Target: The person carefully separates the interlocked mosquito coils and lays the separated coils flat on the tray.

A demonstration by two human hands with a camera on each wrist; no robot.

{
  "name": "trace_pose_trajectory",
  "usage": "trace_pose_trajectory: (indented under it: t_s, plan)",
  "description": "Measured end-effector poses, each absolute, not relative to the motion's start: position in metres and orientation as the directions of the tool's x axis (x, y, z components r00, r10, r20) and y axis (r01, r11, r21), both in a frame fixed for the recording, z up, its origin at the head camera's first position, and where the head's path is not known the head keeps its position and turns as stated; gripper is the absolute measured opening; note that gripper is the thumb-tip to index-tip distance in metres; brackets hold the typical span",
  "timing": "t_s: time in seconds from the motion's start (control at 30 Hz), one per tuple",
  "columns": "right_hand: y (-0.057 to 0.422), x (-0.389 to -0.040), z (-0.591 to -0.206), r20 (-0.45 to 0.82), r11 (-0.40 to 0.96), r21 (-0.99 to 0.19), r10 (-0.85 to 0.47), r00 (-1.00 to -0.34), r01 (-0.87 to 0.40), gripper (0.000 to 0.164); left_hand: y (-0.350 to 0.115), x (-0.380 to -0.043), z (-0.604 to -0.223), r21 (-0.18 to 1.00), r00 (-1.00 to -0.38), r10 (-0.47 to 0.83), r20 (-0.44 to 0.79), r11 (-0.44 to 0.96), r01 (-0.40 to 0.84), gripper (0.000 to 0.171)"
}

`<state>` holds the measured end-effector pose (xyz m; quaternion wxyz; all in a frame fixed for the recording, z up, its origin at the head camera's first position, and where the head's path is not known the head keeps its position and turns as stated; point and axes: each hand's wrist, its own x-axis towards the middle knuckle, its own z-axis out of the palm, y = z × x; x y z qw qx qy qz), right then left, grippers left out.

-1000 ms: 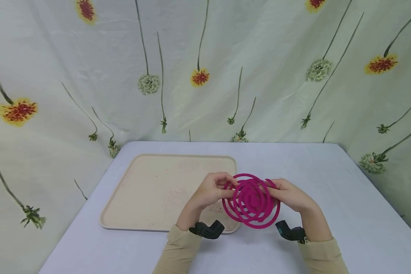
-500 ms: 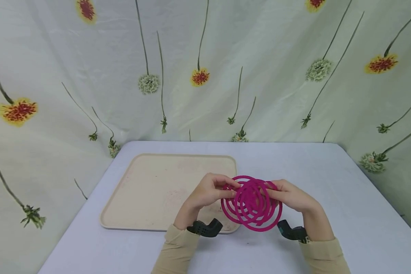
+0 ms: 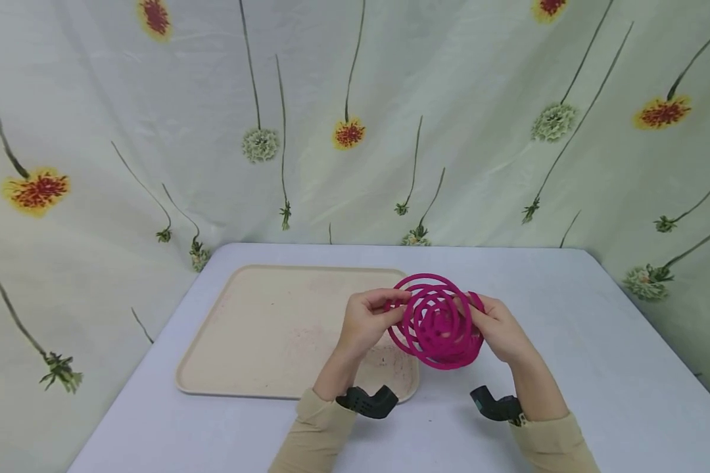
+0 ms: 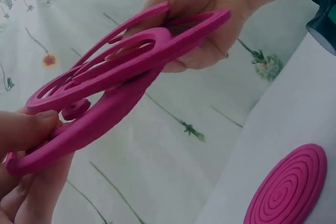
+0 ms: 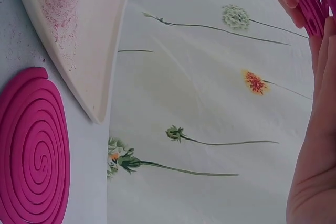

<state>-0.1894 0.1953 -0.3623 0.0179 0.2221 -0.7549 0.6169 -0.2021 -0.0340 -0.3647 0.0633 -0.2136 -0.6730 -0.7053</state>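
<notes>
Left hand point(image 3: 363, 322), in front of the tray point(image 3: 284, 315), pinches one side of the pink coils point(image 4: 126, 100) held in the air; the right hand point(image 3: 499, 325) pinches the other. Their loops look loosened but not yet parted. Another, tightly wound coil point(image 5: 31, 182) lies flat on the counter point(image 3: 568, 328), seemingly untouched.

Tray point(image 3: 296, 328): beige, pinkish specks in patches. Held coils point(image 3: 444, 322), by the tray's right end: magenta, overlapping rings. Flat coil point(image 5: 31, 156), beside the tray: magenta, tight spiral. Tablecloth point(image 3: 538, 302) under the tray: plain white. Backdrop point(image 3: 479, 66) behind the tray: pale, printed with yellow-and-red flowers, whitish blooms, green stems. Sleeves point(image 3: 322, 427), nearer than the tray: beige
</notes>
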Motion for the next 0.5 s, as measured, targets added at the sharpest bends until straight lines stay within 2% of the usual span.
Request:
trace_pose_trajectory:
  t_s: [0.2, 0.5]
  plan:
    - [0.1905, -0.1883, -0.3612, 0.316, 0.124, -0.929, -0.223, -0.922, -0.348, 0.029, -0.0252, -0.2001, -0.3657, 0.920, -0.915, 0.106, 0.389, -0.106, 0.378, 0.020]
    - [0.1961, -0.1889, -0.3602, 0.316, 0.134, -0.919, -0.306, -0.898, -0.370, 0.026, -0.0298, -0.2019, -0.3645, 0.940, -0.929, 0.159, 0.333, -0.129, 0.315, 0.021]
